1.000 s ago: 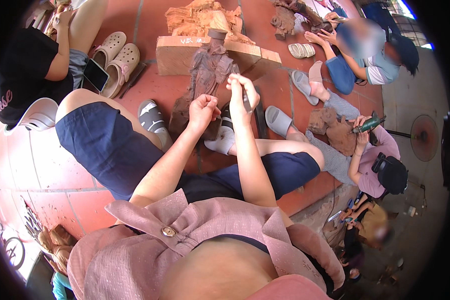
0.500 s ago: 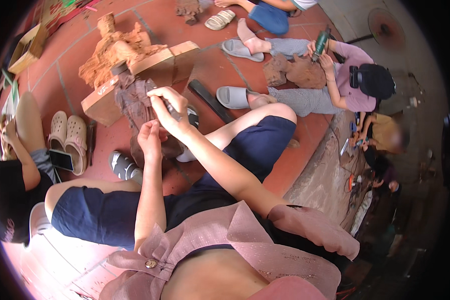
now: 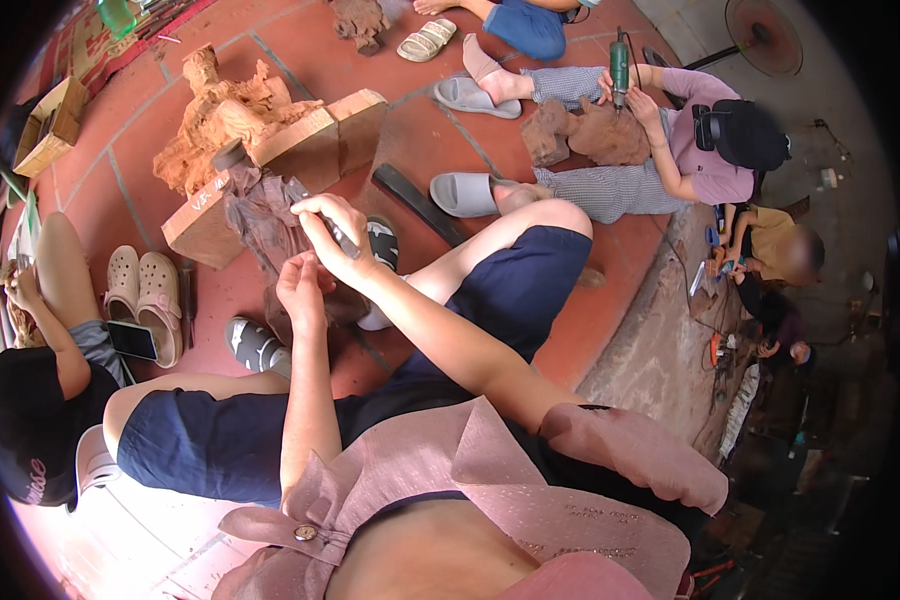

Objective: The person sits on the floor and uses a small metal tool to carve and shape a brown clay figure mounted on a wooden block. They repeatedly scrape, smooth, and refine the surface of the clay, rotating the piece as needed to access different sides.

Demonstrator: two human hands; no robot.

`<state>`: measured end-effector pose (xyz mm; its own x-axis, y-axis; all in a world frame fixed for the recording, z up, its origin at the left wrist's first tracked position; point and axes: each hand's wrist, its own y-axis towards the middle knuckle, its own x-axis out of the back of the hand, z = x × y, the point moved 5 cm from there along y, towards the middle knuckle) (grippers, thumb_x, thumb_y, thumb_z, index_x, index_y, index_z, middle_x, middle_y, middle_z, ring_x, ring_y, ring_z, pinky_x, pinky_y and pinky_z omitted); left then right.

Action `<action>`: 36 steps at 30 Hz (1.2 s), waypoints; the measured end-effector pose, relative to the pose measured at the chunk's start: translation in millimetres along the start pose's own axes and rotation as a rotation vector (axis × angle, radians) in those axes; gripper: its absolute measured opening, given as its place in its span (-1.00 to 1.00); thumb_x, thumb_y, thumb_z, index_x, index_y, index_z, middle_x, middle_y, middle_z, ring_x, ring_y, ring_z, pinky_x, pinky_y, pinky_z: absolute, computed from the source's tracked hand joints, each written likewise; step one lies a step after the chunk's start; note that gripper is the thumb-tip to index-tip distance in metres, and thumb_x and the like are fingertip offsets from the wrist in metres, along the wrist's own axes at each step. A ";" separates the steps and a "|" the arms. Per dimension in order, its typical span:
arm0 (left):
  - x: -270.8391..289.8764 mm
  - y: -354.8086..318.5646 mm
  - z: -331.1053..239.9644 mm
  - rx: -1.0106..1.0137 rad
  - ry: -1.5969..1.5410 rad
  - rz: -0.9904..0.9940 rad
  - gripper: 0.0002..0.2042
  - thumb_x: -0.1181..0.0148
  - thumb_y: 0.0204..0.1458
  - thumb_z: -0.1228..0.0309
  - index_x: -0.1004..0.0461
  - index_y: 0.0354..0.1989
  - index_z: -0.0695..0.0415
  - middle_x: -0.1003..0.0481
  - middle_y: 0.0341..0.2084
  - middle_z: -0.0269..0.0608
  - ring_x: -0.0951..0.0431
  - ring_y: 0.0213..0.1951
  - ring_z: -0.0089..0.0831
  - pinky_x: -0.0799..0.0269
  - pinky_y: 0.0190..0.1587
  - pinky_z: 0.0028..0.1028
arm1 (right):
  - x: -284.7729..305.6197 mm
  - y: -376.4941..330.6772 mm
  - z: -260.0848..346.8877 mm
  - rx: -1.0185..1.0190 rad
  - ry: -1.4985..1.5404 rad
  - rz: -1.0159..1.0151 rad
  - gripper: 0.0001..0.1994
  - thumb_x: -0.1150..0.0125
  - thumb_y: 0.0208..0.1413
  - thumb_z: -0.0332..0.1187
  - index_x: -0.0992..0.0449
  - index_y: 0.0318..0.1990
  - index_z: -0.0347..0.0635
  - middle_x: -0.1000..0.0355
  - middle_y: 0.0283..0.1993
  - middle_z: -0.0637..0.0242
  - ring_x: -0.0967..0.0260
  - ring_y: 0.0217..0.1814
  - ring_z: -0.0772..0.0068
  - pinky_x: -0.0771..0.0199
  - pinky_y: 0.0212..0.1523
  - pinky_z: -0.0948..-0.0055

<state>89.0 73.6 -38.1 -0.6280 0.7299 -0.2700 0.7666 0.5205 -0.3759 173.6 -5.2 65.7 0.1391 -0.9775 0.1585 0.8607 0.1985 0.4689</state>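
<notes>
My right hand [image 3: 336, 238] is closed round a slim, dark-handled carving tool [image 3: 346, 243] and rests against a dark brown carved wooden figure [image 3: 260, 215]. The figure leans away from me between my legs, its flat round top at the far end. Just below and left of it, my left hand [image 3: 303, 286] is near the figure's lower part with its fingers curled together. Whatever lies in those fingers is hidden. The tool's working end is too small to make out.
Beyond the figure, wooden blocks [image 3: 310, 143] stand before an orange root-like carving [image 3: 235, 115]. A black bar [image 3: 418, 204] lies to the right. Clogs [image 3: 157, 305] and a phone [image 3: 132, 340] are at left. Opposite, a person holds a green power tool [image 3: 620, 68] against brown wood [image 3: 610, 138].
My hands stay at the figure with nearly the same grip. The view has shifted slightly. The person opposite has turned the green power tool more upright.
</notes>
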 end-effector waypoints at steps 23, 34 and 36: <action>-1.8 1.7 3.1 0.028 -0.109 -0.004 -0.88 -0.08 0.11 0.38 -0.44 -0.33 0.17 -0.47 -0.66 -0.31 -0.43 -0.64 -0.62 -0.34 -0.61 -0.63 | 2.5 -24.1 -5.9 -0.259 0.125 0.158 -0.92 -0.08 -0.03 -0.55 -0.51 -0.40 -0.31 -0.48 -0.35 0.16 -0.43 -0.26 0.33 -0.39 -0.20 0.44; -3.5 -2.4 0.2 0.050 -0.028 -0.034 -0.88 -0.04 0.11 0.40 -0.42 -0.34 0.19 -0.48 -0.66 -0.30 -0.43 -0.64 -0.64 -0.32 -0.60 -0.64 | 17.1 -10.6 -3.3 -0.257 0.064 0.177 -0.89 -0.16 0.00 -0.56 -0.52 -0.29 -0.29 -0.43 -0.25 0.33 -0.34 -0.30 0.61 -0.35 -0.30 0.62; -2.8 -1.9 1.5 0.050 -0.035 -0.033 -0.88 -0.04 0.11 0.40 -0.42 -0.33 0.19 -0.48 -0.66 -0.30 -0.43 -0.64 -0.63 -0.32 -0.60 -0.64 | 10.3 0.3 -2.6 -0.189 0.061 0.166 -0.89 -0.17 0.01 -0.55 -0.52 -0.28 -0.29 -0.43 -0.27 0.33 -0.34 -0.32 0.62 -0.34 -0.32 0.62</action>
<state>89.1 69.9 -38.0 -0.6576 0.6965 -0.2871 0.7384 0.5203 -0.4290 176.5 -15.4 65.2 0.3101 -0.9363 0.1647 0.8990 0.3452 0.2694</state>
